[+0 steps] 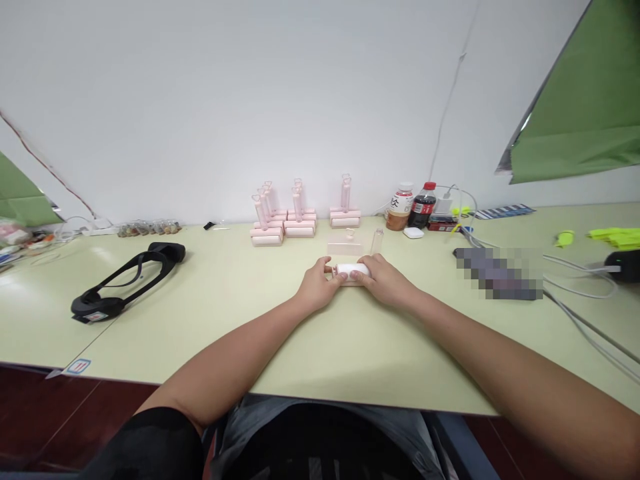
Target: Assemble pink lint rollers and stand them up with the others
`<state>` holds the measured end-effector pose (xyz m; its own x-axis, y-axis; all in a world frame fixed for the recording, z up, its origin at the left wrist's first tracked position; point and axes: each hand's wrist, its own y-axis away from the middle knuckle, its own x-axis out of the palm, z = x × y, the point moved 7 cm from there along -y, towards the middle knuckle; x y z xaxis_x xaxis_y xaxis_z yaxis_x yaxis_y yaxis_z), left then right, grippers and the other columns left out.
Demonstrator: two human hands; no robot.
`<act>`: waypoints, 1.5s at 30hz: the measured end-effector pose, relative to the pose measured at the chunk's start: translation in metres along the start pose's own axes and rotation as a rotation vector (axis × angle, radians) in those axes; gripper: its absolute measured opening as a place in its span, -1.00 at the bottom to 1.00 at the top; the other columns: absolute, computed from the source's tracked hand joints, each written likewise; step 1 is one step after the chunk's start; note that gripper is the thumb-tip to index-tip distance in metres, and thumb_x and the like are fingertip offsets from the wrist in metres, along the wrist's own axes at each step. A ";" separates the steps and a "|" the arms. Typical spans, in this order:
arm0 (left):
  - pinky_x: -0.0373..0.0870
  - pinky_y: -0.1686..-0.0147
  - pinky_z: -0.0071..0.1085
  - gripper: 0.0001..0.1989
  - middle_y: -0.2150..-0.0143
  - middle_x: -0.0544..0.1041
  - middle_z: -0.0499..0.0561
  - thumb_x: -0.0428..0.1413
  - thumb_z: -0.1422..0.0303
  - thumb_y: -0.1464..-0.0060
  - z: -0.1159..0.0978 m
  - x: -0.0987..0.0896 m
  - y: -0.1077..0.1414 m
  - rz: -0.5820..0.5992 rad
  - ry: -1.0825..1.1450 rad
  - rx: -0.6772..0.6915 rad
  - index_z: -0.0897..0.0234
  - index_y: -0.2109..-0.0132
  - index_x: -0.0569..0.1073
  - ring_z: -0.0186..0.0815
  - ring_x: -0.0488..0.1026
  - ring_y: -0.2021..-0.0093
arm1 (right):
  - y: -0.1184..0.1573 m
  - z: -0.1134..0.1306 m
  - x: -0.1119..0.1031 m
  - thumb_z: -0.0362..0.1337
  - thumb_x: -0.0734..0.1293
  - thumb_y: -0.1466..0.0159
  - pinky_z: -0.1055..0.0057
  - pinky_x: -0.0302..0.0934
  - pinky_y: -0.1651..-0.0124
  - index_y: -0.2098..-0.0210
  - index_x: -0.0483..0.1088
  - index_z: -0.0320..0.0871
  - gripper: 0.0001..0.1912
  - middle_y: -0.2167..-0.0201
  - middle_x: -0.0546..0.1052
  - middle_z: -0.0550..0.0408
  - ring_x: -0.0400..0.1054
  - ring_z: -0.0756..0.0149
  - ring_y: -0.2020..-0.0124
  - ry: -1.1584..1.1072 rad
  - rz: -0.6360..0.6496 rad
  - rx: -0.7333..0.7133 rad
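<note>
Both hands are closed on a lint roller head with a white roll [353, 268] and a pink edge along its underside, held low at the table. My left hand [317, 287] grips its left end, thumb on the roll. At the right end, my right hand [386, 280] has its thumb on top and its fingers behind. Just beyond the hands lies a clear pinkish cover [345, 248], with a small pale piece [349, 233] at its far edge. A clear tube-shaped handle [377, 241] stands beside it, near my right hand.
Several pink lint rollers [267, 237] with upright handles stand along the wall. Bottles of brown drink [399, 212] and cola [423, 208] stand right of them, by a white case [413, 233]. A black headset [127, 283] lies left; cables [575, 307] and a blurred dark object [497, 273] lie right.
</note>
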<state>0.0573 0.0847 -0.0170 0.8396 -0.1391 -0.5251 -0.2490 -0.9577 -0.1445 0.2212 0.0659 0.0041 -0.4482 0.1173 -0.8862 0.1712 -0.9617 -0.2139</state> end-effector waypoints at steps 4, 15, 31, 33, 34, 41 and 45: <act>0.38 0.13 -0.29 -0.35 -0.04 0.52 0.22 0.17 0.12 -0.08 0.000 0.000 -0.001 0.006 -0.001 -0.001 0.36 -0.24 0.29 -0.20 0.50 0.19 | 0.000 0.000 0.000 -0.01 0.15 -0.35 0.25 0.22 0.10 0.09 0.35 -0.16 -0.63 0.14 0.40 -0.14 0.37 0.07 0.14 0.001 0.000 0.005; 0.38 0.11 -0.24 -0.44 0.05 0.56 0.14 0.16 0.20 -0.09 -0.003 -0.003 0.001 -0.015 -0.078 0.030 0.30 -0.21 0.33 -0.18 0.50 0.21 | 0.001 0.000 0.003 -0.02 0.18 -0.33 0.23 0.21 0.08 0.09 0.34 -0.17 -0.64 0.12 0.41 -0.13 0.35 0.08 0.11 -0.035 0.029 0.015; 0.27 0.47 -0.42 -0.56 0.31 0.56 0.04 0.24 0.03 0.07 -0.004 -0.016 -0.002 -0.004 0.098 -0.060 0.28 0.16 0.52 -0.27 0.43 0.40 | -0.016 -0.040 -0.018 -0.07 0.25 -0.27 -0.12 -0.10 -0.26 -0.11 0.40 -0.03 -0.55 -0.33 -0.03 -0.11 -0.19 -0.24 -0.35 -0.109 -0.298 0.162; 0.18 0.60 -0.46 -0.54 0.46 0.48 -0.01 0.20 -0.01 0.05 0.002 -0.013 -0.004 0.025 0.306 -0.150 0.32 0.22 0.51 -0.37 0.33 0.55 | -0.021 -0.046 -0.004 -0.04 0.24 -0.27 -0.12 -0.14 -0.29 -0.23 0.28 -0.01 -0.45 -0.37 -0.08 -0.11 -0.26 -0.25 -0.38 -0.115 -0.157 0.188; 0.12 0.65 -0.48 -0.53 0.53 0.42 -0.04 0.19 -0.03 0.04 0.003 -0.011 -0.005 0.041 0.401 -0.177 0.33 0.25 0.50 -0.41 0.27 0.60 | -0.022 -0.048 0.002 -0.03 0.24 -0.27 -0.12 -0.15 -0.30 -0.28 0.22 -0.02 -0.40 -0.37 -0.07 -0.13 -0.26 -0.24 -0.38 -0.112 -0.104 0.190; 0.03 0.77 -0.51 -0.57 0.54 0.41 -0.02 0.19 0.00 0.03 0.010 -0.019 -0.015 -0.027 0.802 -0.236 0.35 0.30 0.44 -0.41 0.33 0.64 | -0.018 -0.029 -0.009 -0.21 0.22 -0.27 0.11 0.10 -0.21 -0.09 0.35 -0.16 -0.58 -0.13 0.25 -0.18 0.18 0.00 -0.19 -0.181 -0.249 0.034; 0.02 0.79 -0.52 -0.57 0.46 0.46 -0.01 0.17 0.02 0.02 0.013 -0.030 -0.020 -0.089 0.913 -0.244 0.34 0.25 0.43 -0.45 0.32 0.66 | 0.001 0.015 -0.022 -0.32 0.17 -0.30 0.23 0.26 0.01 0.24 0.43 -0.10 -0.81 0.11 0.34 -0.06 0.34 0.17 0.08 -0.246 -0.313 -0.340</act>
<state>0.0305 0.1118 -0.0091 0.9293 -0.1075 0.3532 -0.1448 -0.9862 0.0808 0.2184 0.0584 0.0292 -0.7092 0.2855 -0.6446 0.2533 -0.7501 -0.6109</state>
